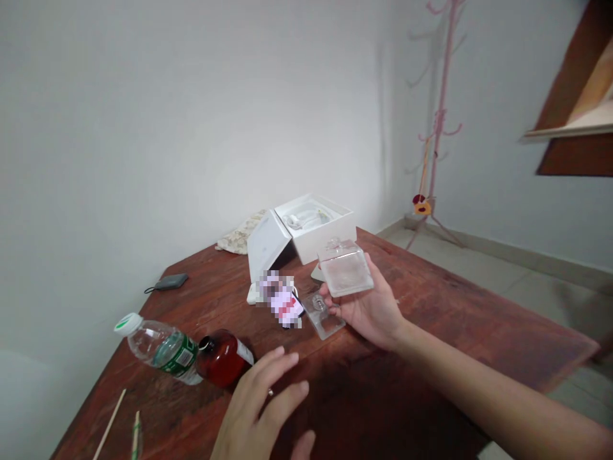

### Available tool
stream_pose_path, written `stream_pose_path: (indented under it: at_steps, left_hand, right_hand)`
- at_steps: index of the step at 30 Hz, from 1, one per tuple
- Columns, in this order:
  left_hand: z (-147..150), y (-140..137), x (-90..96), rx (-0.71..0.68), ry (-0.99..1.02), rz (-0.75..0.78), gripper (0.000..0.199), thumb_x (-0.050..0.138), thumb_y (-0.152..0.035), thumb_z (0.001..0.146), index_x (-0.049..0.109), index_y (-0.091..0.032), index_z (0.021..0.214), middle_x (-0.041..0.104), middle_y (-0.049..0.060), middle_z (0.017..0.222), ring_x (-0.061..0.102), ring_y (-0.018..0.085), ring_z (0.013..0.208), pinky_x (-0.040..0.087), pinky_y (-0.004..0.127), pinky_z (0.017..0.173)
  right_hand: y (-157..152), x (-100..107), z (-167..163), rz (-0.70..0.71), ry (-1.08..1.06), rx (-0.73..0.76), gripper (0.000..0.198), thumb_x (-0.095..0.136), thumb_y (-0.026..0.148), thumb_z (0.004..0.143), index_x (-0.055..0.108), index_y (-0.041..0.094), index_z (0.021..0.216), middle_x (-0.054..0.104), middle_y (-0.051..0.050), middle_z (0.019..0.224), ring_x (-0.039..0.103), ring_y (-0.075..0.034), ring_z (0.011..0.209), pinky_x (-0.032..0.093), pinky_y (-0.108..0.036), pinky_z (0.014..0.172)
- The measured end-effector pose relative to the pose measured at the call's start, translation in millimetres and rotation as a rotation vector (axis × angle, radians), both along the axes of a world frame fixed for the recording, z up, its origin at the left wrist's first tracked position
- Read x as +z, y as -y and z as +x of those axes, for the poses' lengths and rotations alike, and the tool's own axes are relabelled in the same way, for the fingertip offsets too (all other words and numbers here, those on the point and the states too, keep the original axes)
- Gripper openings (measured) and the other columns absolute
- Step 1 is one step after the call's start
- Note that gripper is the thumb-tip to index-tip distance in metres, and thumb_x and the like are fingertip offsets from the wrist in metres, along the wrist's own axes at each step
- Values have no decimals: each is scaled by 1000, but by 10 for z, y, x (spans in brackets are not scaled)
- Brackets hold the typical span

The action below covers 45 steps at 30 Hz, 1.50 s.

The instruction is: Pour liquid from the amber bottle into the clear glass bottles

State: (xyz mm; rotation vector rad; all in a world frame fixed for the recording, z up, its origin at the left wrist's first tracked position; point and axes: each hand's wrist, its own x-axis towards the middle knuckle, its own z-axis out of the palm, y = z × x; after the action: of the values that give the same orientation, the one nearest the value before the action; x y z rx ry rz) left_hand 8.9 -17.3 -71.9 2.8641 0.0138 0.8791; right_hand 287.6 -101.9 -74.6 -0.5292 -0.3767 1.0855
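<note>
My right hand [366, 313] grips a clear, square glass bottle [345, 271], tilted above the table, with its short neck toward the far side. Below and left of that hand, a flat clear square piece [323, 322] with a round raised part lies on the tabletop; I cannot tell its kind. My left hand [261, 402] hovers near the front of the table, fingers spread and holding nothing. Just beyond it is an amber bottle [224, 359] with a dark open neck and a white label. A clear water bottle [160, 348] with a white cap and green label is beside the amber one.
On the dark red wooden table [383, 390] a white box [330, 233] stands open, holding a white cable. A phone [282, 303] lies before it, partly blurred. A grey pouch [172, 282], patterned cloth [242, 235] and thin sticks [111, 421] lie leftward. A pink coat rack [438, 121] stands behind.
</note>
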Motion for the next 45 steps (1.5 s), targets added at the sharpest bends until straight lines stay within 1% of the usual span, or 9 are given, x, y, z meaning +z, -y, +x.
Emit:
stream_pose_path:
  at_steps: [4, 8, 13, 16, 21, 27, 33, 40, 45]
  left_hand:
    - [425, -36, 117, 132, -85, -159, 57, 63, -22, 100, 44, -29, 154, 55, 14, 158, 57, 34, 146, 52, 57, 118]
    - [880, -115, 51, 191, -133, -327, 65, 66, -29, 100, 37, -22, 159, 48, 18, 163, 48, 36, 153, 41, 64, 125]
    - [1337, -121, -83, 217, -214, -294, 79, 76, -32, 91, 41, -13, 159, 46, 25, 165, 38, 44, 157, 33, 69, 127]
    - [1449, -82, -129, 185, -220, -276, 72, 79, -28, 87, 50, -13, 152, 54, 24, 157, 45, 45, 151, 36, 68, 125]
    - [1427, -101, -145, 178, -143, -286, 53, 71, -15, 89, 59, -15, 141, 65, 19, 140, 58, 42, 136, 42, 68, 119]
    - [1369, -164, -112, 127, -114, -370, 52, 65, -12, 95, 56, -21, 146, 65, 13, 148, 60, 31, 140, 46, 54, 121]
    - [1355, -214, -184, 114, -151, -461, 84, 82, -15, 83, 43, -19, 157, 56, 17, 159, 54, 34, 147, 40, 55, 126]
    - [1294, -199, -135, 149, -207, -442, 84, 80, -18, 84, 43, -19, 160, 54, 18, 161, 51, 38, 150, 37, 60, 127]
    - [868, -51, -131, 150, -265, -348, 86, 82, -23, 85, 43, -25, 161, 59, 16, 155, 57, 40, 143, 47, 64, 120]
  right_hand:
    - [-3, 14, 8, 36, -32, 24, 74, 39, 77, 101, 79, 16, 110, 81, -13, 78, 67, -19, 60, 54, -27, 56]
    - [-5, 22, 23, 51, -48, 15, 75, 35, 76, 103, 79, 15, 103, 79, -13, 75, 66, -19, 58, 52, -27, 55]
    - [-12, -1, 43, 58, -73, 10, 75, 36, 76, 103, 78, 14, 104, 79, -13, 76, 65, -19, 58, 50, -26, 53]
    - [-20, -25, 56, 76, -90, 24, 74, 41, 78, 101, 78, 14, 106, 79, -13, 77, 66, -19, 58, 50, -27, 54]
    - [-23, -44, 74, 93, -71, 23, 73, 47, 80, 97, 78, 14, 107, 80, -13, 78, 67, -19, 59, 51, -28, 55]
    - [-20, -43, 119, 86, -51, -10, 72, 45, 79, 98, 78, 15, 107, 80, -13, 77, 67, -20, 58, 52, -29, 55]
    - [-31, -47, 146, 56, -32, -52, 70, 44, 76, 100, 77, 14, 103, 80, -13, 77, 68, -19, 56, 53, -28, 54]
    - [-38, -89, 160, 42, -11, -47, 70, 47, 77, 99, 76, 14, 107, 80, -12, 77, 68, -19, 57, 53, -26, 53]
    - [-24, -50, 142, -13, -23, -55, 73, 37, 75, 102, 76, 13, 110, 80, -13, 76, 67, -19, 55, 52, -26, 52]
